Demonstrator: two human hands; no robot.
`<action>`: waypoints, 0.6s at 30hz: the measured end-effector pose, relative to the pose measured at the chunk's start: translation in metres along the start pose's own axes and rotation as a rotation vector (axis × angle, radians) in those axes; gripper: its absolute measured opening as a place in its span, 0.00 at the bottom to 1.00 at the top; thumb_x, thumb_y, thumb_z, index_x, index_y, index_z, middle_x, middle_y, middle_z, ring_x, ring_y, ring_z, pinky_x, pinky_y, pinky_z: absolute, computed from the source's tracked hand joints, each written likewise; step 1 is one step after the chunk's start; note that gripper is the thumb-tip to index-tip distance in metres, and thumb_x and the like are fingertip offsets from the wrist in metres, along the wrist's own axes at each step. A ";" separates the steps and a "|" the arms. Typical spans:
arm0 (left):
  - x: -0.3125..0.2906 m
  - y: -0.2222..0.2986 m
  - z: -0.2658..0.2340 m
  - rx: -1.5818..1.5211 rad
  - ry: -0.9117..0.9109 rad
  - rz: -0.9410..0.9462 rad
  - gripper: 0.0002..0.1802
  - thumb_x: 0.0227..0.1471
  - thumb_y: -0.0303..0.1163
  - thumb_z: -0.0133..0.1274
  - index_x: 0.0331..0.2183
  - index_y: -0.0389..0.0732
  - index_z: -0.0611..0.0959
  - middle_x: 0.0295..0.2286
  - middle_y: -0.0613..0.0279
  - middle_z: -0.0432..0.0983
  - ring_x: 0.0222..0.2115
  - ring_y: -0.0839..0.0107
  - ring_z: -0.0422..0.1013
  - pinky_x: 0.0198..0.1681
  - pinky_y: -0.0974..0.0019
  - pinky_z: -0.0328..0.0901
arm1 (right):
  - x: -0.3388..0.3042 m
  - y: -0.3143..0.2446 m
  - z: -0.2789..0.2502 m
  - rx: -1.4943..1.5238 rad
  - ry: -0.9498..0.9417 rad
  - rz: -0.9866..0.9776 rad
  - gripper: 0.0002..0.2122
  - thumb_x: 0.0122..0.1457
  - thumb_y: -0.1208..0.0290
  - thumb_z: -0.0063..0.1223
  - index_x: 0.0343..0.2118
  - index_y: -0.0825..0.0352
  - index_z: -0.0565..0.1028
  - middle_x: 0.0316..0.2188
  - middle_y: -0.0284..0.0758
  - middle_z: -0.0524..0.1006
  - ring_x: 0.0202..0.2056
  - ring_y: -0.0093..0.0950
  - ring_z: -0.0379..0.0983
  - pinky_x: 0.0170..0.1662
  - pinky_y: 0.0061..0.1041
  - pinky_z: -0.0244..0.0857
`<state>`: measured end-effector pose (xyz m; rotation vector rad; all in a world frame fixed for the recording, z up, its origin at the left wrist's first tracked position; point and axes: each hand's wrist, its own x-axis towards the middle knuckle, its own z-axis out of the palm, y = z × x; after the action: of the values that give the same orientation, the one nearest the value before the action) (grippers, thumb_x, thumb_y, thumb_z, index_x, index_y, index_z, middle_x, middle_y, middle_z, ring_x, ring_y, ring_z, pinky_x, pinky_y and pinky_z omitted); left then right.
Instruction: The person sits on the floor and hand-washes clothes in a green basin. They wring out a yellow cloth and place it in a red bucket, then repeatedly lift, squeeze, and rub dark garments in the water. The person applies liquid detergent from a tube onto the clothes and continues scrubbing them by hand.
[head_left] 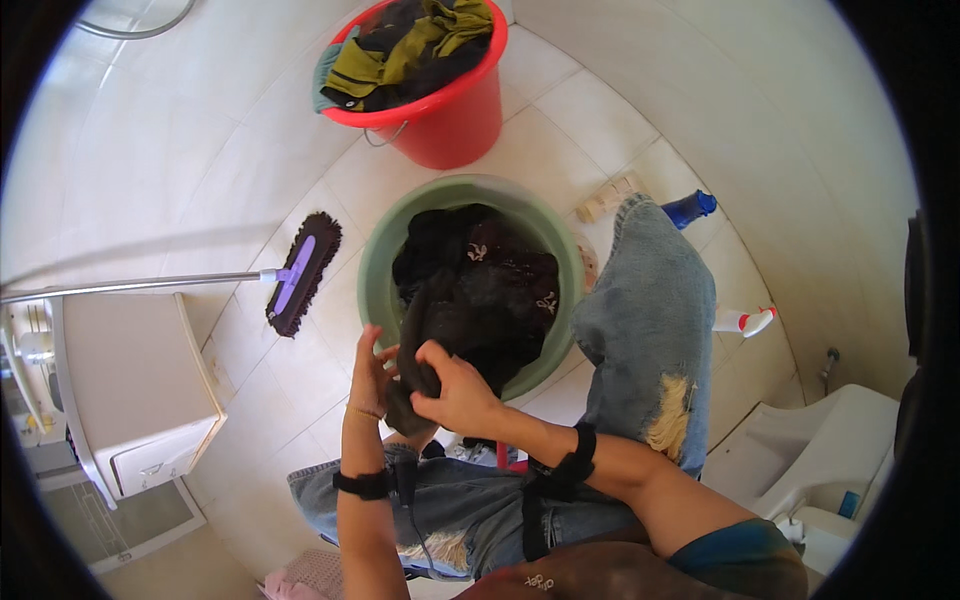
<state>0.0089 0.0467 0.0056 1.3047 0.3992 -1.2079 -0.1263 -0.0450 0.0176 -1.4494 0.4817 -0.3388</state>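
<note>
A round green basin (pixel 372 262) stands on the floor in front of me, holding dark wet clothes (pixel 475 290) in water. Some of them carry small pale prints. Above its near rim, my right hand (pixel 462 395) is closed around a bunched length of dark garment (pixel 412 345) that runs up from the basin. My left hand (pixel 370 378) is against the same cloth on its left side, the thumb and a finger pointing up and the other fingers curled at the fabric. Part of the left palm is hidden behind the cloth.
Beyond the basin stands a red bucket (pixel 455 125) heaped with dark and olive clothes. A mop (pixel 300 275) with a purple head lies left, near a white cabinet (pixel 140 375). At right are a blue bottle (pixel 690 209), a red-and-white spray bottle (pixel 745 320) and a white toilet (pixel 840 440).
</note>
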 end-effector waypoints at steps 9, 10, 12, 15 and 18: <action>0.053 -0.009 -0.064 0.117 0.037 0.248 0.23 0.37 0.17 0.42 0.42 0.33 0.71 0.34 0.55 0.72 0.34 0.63 0.70 0.40 0.64 0.67 | 0.011 0.059 -0.029 -0.193 0.144 0.212 0.07 0.44 0.73 0.54 0.22 0.66 0.67 0.16 0.42 0.70 0.23 0.37 0.72 0.27 0.30 0.64; 0.049 -0.013 -0.075 0.063 0.061 0.279 0.25 0.34 0.15 0.41 0.42 0.33 0.71 0.34 0.55 0.72 0.35 0.63 0.69 0.41 0.64 0.66 | 0.020 0.070 -0.041 0.137 0.218 0.261 0.07 0.43 0.74 0.54 0.21 0.66 0.66 0.16 0.39 0.70 0.23 0.31 0.72 0.26 0.28 0.63; 0.037 -0.020 -0.095 0.016 0.084 0.353 0.27 0.28 0.14 0.39 0.39 0.33 0.72 0.33 0.56 0.72 0.36 0.64 0.68 0.41 0.66 0.65 | 0.033 0.080 -0.061 0.433 0.300 0.349 0.07 0.42 0.76 0.55 0.21 0.66 0.66 0.15 0.33 0.69 0.23 0.24 0.70 0.26 0.25 0.63; 0.013 -0.019 -0.112 0.125 0.115 0.499 0.24 0.26 0.15 0.41 0.35 0.34 0.72 0.31 0.58 0.72 0.35 0.66 0.68 0.41 0.69 0.64 | 0.048 0.064 -0.083 -0.088 0.344 0.200 0.08 0.40 0.77 0.57 0.22 0.67 0.67 0.16 0.31 0.68 0.22 0.20 0.66 0.28 0.22 0.61; -0.013 -0.005 -0.107 0.118 0.135 0.584 0.21 0.27 0.16 0.43 0.33 0.35 0.72 0.31 0.61 0.72 0.34 0.69 0.67 0.41 0.72 0.62 | 0.051 0.026 -0.089 0.027 0.354 -0.050 0.12 0.42 0.77 0.57 0.32 0.67 0.70 0.26 0.32 0.72 0.31 0.20 0.67 0.36 0.19 0.63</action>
<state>0.0408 0.1472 -0.0187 1.4750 0.0289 -0.6617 -0.1298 -0.1448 -0.0180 -1.3809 0.7230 -0.6459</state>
